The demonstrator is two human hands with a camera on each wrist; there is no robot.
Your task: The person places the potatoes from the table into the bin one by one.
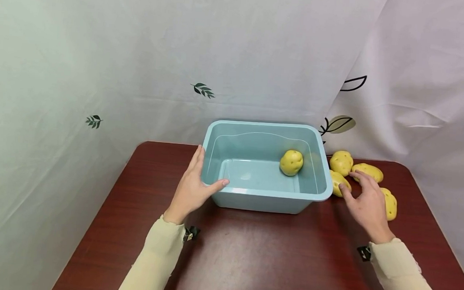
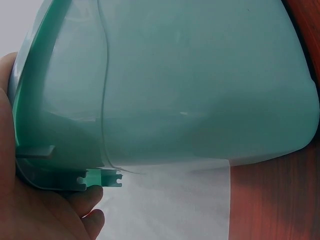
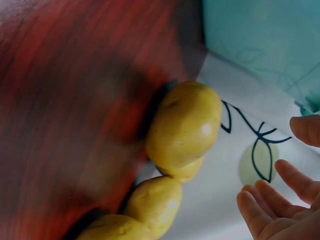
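Observation:
A light blue plastic tub point(image 1: 269, 194) stands upright on the table, with one yellow potato point(image 1: 291, 163) lying inside it toward the right. My left hand point(image 1: 191, 187) holds the tub's left front corner; its thumb lies over the rim, and its fingers are along the outer side. In the left wrist view, fingertips point(image 2: 89, 199) show under the rim. To the right of the tub, my right hand point(image 1: 368, 208) is above several more potatoes, its fingers spread and holding nothing. Nearest to it are an oval potato point(image 1: 339, 184) beside the tub and another potato point(image 1: 389, 204), partly hidden behind the hand.
Behind these, a rounder potato point(image 1: 341, 163) and an oblong potato point(image 1: 367, 172) lie near the table's back edge. A pale patterned cloth point(image 1: 260, 67) hangs behind and beside the dark reddish wooden table point(image 1: 257, 253).

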